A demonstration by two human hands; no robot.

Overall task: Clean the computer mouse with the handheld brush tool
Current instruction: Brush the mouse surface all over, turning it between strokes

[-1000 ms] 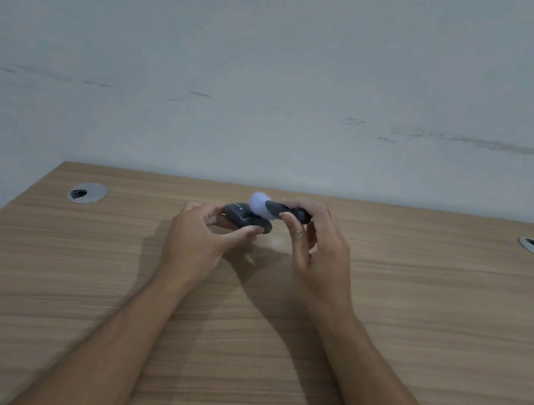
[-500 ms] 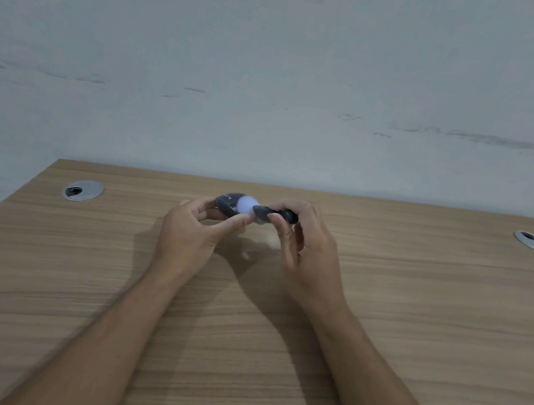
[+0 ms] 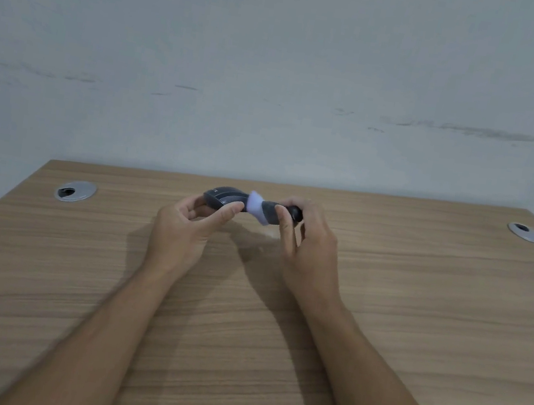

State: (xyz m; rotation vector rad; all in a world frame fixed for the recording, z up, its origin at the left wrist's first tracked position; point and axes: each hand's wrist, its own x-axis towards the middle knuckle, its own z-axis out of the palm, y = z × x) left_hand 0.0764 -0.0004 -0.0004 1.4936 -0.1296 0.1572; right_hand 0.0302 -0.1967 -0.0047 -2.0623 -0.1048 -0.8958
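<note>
A dark grey computer mouse (image 3: 225,196) is held just above the wooden desk (image 3: 418,294), near its far middle. My left hand (image 3: 185,228) grips it from the left, thumb on its near side. My right hand (image 3: 308,243) pinches a small handheld brush (image 3: 262,210) with a dark handle and pale lilac bristles. The bristle tip touches the right end of the mouse. The far end of the brush handle is hidden by my fingers.
Two round metal cable grommets sit in the desk, one at the far left (image 3: 75,191) and one at the far right (image 3: 525,232). A plain pale wall (image 3: 276,82) rises right behind the desk's far edge.
The brush has swept from over the middle of the mouse to its right end, and the bristles now fan out sideways. My left hand turned the mouse, showing more of its top.
</note>
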